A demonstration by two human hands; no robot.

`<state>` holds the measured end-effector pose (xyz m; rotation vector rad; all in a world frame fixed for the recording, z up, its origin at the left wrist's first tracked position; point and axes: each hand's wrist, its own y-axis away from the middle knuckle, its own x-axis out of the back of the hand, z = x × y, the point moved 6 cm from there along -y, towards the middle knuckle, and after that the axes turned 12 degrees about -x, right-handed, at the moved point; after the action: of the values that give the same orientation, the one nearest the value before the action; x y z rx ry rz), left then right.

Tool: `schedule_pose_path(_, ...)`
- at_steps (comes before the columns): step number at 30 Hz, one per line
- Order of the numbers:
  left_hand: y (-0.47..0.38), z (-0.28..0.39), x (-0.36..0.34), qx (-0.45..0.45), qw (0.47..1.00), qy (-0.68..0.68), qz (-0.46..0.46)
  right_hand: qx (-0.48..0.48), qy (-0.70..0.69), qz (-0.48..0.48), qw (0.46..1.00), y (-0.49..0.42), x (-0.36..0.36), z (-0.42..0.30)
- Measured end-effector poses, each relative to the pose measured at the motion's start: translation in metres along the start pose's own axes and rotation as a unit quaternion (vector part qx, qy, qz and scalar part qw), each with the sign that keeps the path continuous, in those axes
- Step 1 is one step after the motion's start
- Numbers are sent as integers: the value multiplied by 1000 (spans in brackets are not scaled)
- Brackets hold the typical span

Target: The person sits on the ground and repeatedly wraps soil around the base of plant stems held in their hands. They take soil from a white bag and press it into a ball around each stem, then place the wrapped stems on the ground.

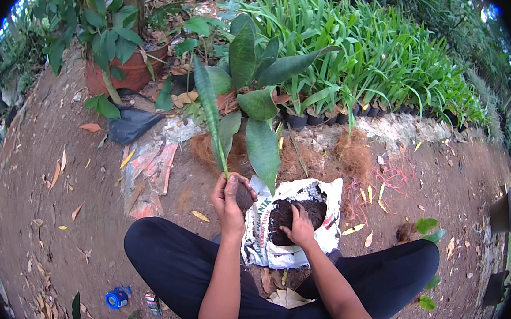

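My left hand (230,203) pinches the lower end of a long, narrow snake plant leaf (209,109) between thumb and fingers. The leaf points up and away to the left. Its fingers also curl around a brownish rounded patch, and whether that is held or just ground behind cannot be told. In an opened white plastic sack (255,233) bearing printed writing lies dark potting soil (283,217). My right hand (300,226) rests on this soil with its fingers apart, the tips partly in it. The sack lies between my bent legs.
A broad-leaved snake plant (260,104) stands just beyond the sack. Tufts of brown fibre (353,152) and red plastic strings (392,177) lie near it. Behind are several seedlings in black polybags (297,119). A terracotta pot (125,73) stands far left, a blue round device (116,298) near left.
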<state>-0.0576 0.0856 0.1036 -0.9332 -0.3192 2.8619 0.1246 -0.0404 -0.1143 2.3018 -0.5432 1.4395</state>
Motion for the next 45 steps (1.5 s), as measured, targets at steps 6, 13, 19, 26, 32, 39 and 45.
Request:
schedule_pose_path(6,1,1,-4,-10,1000,-10,-11,-32,-13,-99,994,-3,-19,9)
schedule_pose_path(13,3,-1,-3,-10,1000,1,-4,-76,59,-167,981,7,-34,28)
schedule_pose_path(19,4,-8,-5,-12,999,-37,-28,-132,-111,-142,975,-1,-18,43)
schedule_pose_path(26,7,-15,-8,-9,999,-32,-35,-163,-160,-92,969,-12,27,25)
schedule_pose_path(32,8,-16,-5,-8,999,-45,-30,-178,-161,-14,971,-16,43,19)
schedule_pose_path(39,6,-18,-11,-13,999,-26,-44,-215,-157,-85,960,-23,31,26)
schedule_pose_path(45,-22,-17,-50,-1,997,19,-77,-218,-205,-86,950,-21,28,28)
